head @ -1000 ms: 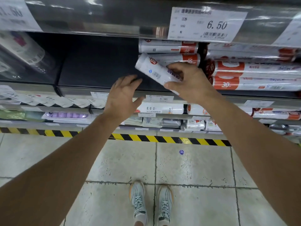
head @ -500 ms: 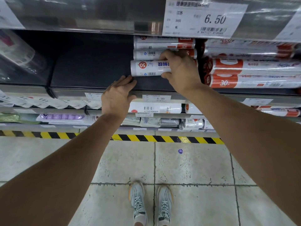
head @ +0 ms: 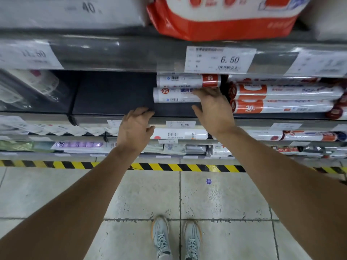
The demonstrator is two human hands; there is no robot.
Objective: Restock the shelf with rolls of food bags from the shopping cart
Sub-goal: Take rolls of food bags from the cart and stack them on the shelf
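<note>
Two rolls of food bags [head: 187, 81] lie stacked on the dark shelf [head: 112, 94] directly under the 6.50 price tag [head: 219, 60], as seen from the head camera, the only view. The front roll [head: 172, 95] sits just below and slightly left of the tag, lengthwise along the shelf. The right hand [head: 214, 109], below the tag, is spread with its fingers nearly straight; the fingertips touch that roll's right end and it grips nothing. The left hand [head: 134, 128], lower and left of the tag, rests loosely bent fingers on the shelf's front lip, holding nothing. Right of the tag lie longer rolls marked 30 [head: 281, 107]. Left of the tag the shelf is bare — so restocking looks to be at an early stage, with much room to fill. The shopping cart is out of sight, so how many rolls remain cannot be told.
</note>
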